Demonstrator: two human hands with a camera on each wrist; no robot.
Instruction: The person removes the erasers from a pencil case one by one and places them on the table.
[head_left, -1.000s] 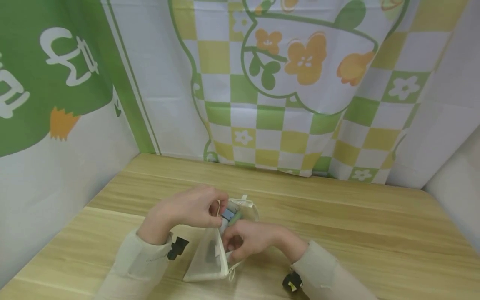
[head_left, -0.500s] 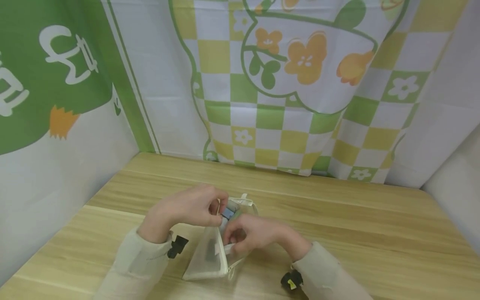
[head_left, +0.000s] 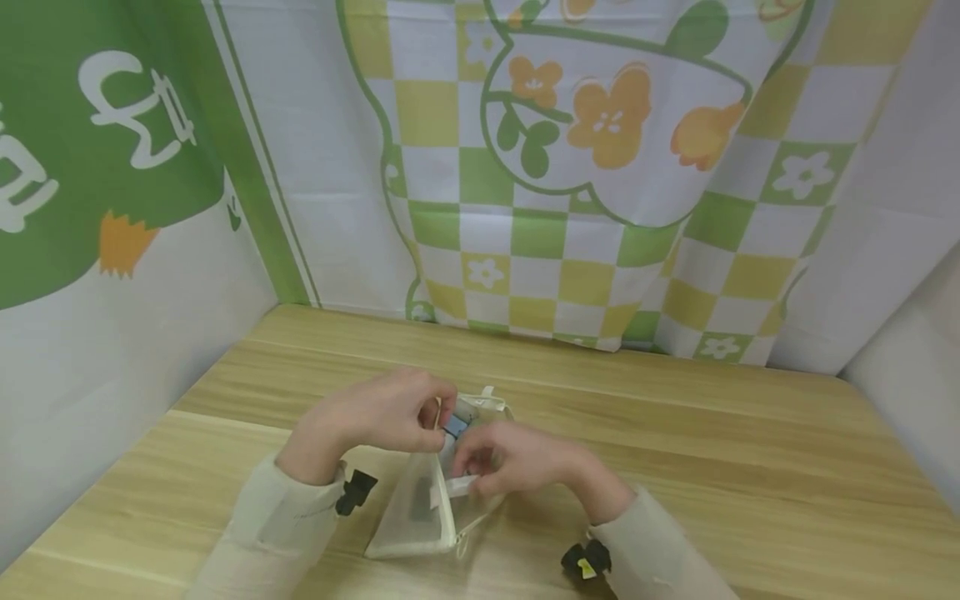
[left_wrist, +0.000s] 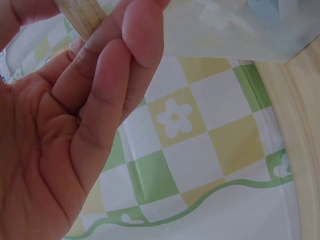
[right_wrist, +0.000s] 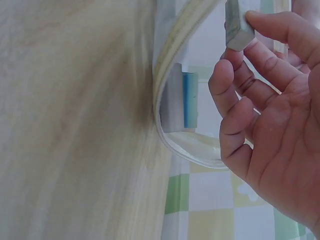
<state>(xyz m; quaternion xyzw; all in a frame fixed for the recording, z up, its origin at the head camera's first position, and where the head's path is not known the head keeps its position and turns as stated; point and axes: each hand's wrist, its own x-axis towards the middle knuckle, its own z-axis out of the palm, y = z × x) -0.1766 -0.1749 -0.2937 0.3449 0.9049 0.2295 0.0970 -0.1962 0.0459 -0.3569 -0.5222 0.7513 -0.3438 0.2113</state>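
Note:
A translucent cream zip pouch lies on the table with its mouth spread wide. My left hand pinches the zipper edge at the pouch's far left side; the zipper tape passes between thumb and fingers in the left wrist view. At the mouth, my right hand pinches a small pale rectangular block, possibly an eraser, between thumb and fingertips. Inside the pouch, a blue item shows near my left fingertips. The right wrist view shows a grey and blue-green block within the zipper rim.
The pouch stands on a wood-grain table. Behind it hangs a checked cloth with flowers, and a green and white cloth covers the left side. Black wrist-worn devices sit on both sleeves.
My right hand has drawn slightly up and away from inside the pouch, and the pale block in its fingers has come into fuller view. The left hand keeps its place.

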